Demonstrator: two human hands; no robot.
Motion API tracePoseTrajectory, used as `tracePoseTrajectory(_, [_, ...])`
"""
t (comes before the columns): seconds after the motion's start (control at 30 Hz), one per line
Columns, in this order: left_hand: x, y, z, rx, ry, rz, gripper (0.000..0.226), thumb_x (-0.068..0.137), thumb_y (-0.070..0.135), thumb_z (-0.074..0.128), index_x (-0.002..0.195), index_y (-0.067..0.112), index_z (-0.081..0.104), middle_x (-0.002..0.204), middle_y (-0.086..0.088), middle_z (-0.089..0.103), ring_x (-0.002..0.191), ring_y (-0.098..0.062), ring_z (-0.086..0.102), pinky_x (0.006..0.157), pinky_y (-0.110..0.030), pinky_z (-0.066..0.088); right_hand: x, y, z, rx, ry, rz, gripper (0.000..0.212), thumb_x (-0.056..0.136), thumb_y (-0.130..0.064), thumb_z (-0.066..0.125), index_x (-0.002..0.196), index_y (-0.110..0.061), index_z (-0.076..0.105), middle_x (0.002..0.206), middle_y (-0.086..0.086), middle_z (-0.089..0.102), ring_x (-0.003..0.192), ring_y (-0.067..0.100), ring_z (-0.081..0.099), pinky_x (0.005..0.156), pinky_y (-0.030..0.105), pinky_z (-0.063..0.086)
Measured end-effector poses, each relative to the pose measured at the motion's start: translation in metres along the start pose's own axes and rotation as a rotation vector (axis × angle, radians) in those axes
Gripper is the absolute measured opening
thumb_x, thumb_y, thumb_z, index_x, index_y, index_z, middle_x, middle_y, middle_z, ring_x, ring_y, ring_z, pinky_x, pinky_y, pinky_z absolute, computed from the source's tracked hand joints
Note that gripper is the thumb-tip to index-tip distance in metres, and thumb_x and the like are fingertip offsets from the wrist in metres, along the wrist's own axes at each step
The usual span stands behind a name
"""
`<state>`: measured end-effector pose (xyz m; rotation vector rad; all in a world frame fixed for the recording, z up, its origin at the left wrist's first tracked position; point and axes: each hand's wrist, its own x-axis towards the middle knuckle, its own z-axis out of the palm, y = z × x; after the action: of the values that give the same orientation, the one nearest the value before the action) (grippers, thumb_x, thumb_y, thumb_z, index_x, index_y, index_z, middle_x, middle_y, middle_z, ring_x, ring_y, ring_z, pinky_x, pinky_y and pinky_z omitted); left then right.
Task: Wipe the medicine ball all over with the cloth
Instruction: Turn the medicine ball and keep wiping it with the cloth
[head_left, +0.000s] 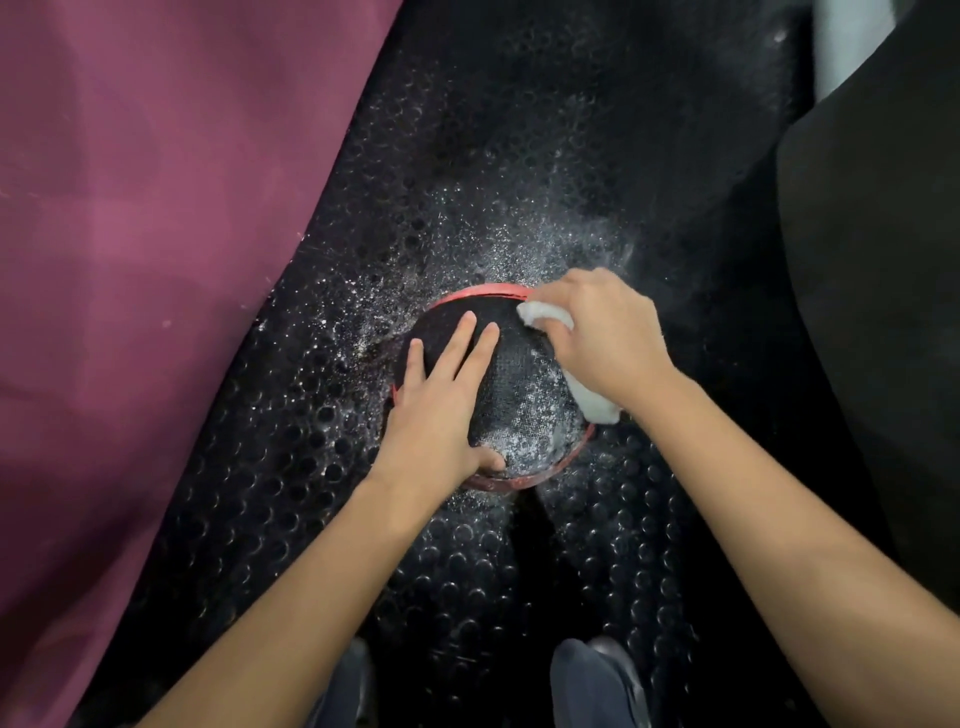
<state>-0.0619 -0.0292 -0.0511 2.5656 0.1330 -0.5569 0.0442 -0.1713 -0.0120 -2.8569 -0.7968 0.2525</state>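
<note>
Two hands work on one medicine ball (511, 384), which sits on a black studded rubber floor mat (291, 467) at the centre of the scene. The ball is black with a coarse woven texture and a red band showing along its far edge and its near edge. White powdery residue covers its near right surface and spreads over the mat on the far side and around the ball.

The left hand (441, 410) lies flat on the left half of the ball. Its fingers (460, 343) are straight and slightly apart, pointing to the far side, and the thumb presses on the near surface of the ball.

The right hand (602, 338) is on the far right side of the ball. Its fingers are curled and clamped on a white cloth (595, 400). One end of the cloth shows at the fingertips on the far side; the other end hangs out below the palm at the right edge of the ball.

A maroon fabric (135, 260) fills the left side of the scene. A dark object (878, 260) stands at the right. Dark trouser legs (587, 680) show at the near edge.
</note>
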Motion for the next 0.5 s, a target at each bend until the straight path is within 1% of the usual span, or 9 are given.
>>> tracePoseTrajectory(0.07, [0.003,-0.004,0.002,0.027,0.023,0.016,0.134,0.065,0.046,0.084,0.15,0.036,-0.018,0.155,0.022,-0.024,0.149,-0.028,-0.01,0.119,-0.052,0.021,-0.004,-0.005,0.001,-0.004,-0.01,-0.066,0.026,0.095,-0.021,0.047,0.107,-0.034,0.065,0.104,-0.004,0.057,0.105,0.02,0.049,0.068,0.029,0.031])
tracePoseTrajectory(0.13, [0.002,-0.003,0.003,0.017,0.017,0.012,0.133,0.065,0.046,0.083,0.15,0.037,-0.018,0.155,0.023,-0.024,0.149,-0.028,-0.01,0.119,-0.053,0.02,0.003,0.0,-0.002,0.017,-0.02,-0.004,0.026,0.094,-0.019,0.047,0.103,-0.035,0.066,0.099,-0.005,0.054,0.104,0.021,0.05,0.068,0.029,0.03])
tracePoseTrajectory(0.2, [0.001,0.001,0.002,0.013,0.003,-0.002,0.131,0.068,0.045,0.083,0.15,0.038,-0.019,0.155,0.023,-0.024,0.148,-0.03,-0.013,0.119,-0.053,0.018,0.008,0.002,-0.003,0.021,-0.001,0.072,0.025,0.094,-0.018,0.046,0.097,-0.033,0.067,0.091,-0.006,0.047,0.102,0.023,0.051,0.067,0.03,0.03])
tracePoseTrajectory(0.23, [0.001,0.003,0.002,0.015,-0.003,-0.005,0.131,0.068,0.045,0.083,0.15,0.038,-0.019,0.155,0.023,-0.024,0.148,-0.031,-0.013,0.119,-0.053,0.017,0.006,0.001,-0.002,-0.002,0.002,0.078,0.024,0.094,-0.018,0.046,0.096,-0.031,0.066,0.089,-0.005,0.045,0.101,0.023,0.051,0.066,0.03,0.03])
tracePoseTrajectory(0.3, [0.001,0.005,0.0,0.011,-0.004,-0.006,0.131,0.067,0.045,0.083,0.15,0.038,-0.019,0.155,0.023,-0.024,0.148,-0.031,-0.013,0.119,-0.052,0.019,-0.004,-0.003,0.0,-0.064,-0.006,0.028,0.021,0.094,-0.021,0.046,0.1,-0.029,0.064,0.091,-0.004,0.048,0.099,0.021,0.051,0.064,0.031,0.03])
tracePoseTrajectory(0.37, [-0.001,0.003,0.0,0.007,0.007,-0.004,0.13,0.068,0.044,0.082,0.15,0.039,-0.018,0.155,0.024,-0.024,0.148,-0.03,-0.014,0.119,-0.051,0.021,-0.008,0.0,-0.001,-0.05,0.0,0.001,0.02,0.093,-0.02,0.048,0.097,-0.03,0.065,0.092,-0.003,0.051,0.096,0.02,0.051,0.063,0.03,0.03])
tracePoseTrajectory(0.43, [-0.004,0.005,0.001,0.001,-0.002,-0.003,0.128,0.07,0.043,0.082,0.15,0.038,-0.018,0.155,0.024,-0.024,0.148,-0.03,-0.014,0.119,-0.051,0.02,-0.001,0.01,-0.002,0.003,0.005,0.068,0.024,0.091,-0.014,0.048,0.09,-0.029,0.067,0.088,-0.001,0.052,0.092,0.023,0.052,0.063,0.029,0.031])
tracePoseTrajectory(0.5, [-0.005,0.007,0.002,0.021,0.007,0.011,0.129,0.068,0.044,0.082,0.15,0.038,-0.018,0.156,0.023,-0.023,0.148,-0.031,-0.013,0.119,-0.052,0.018,0.005,0.014,0.002,0.013,0.012,0.113,0.025,0.092,-0.013,0.047,0.089,-0.027,0.068,0.088,0.001,0.053,0.091,0.025,0.053,0.064,0.03,0.032])
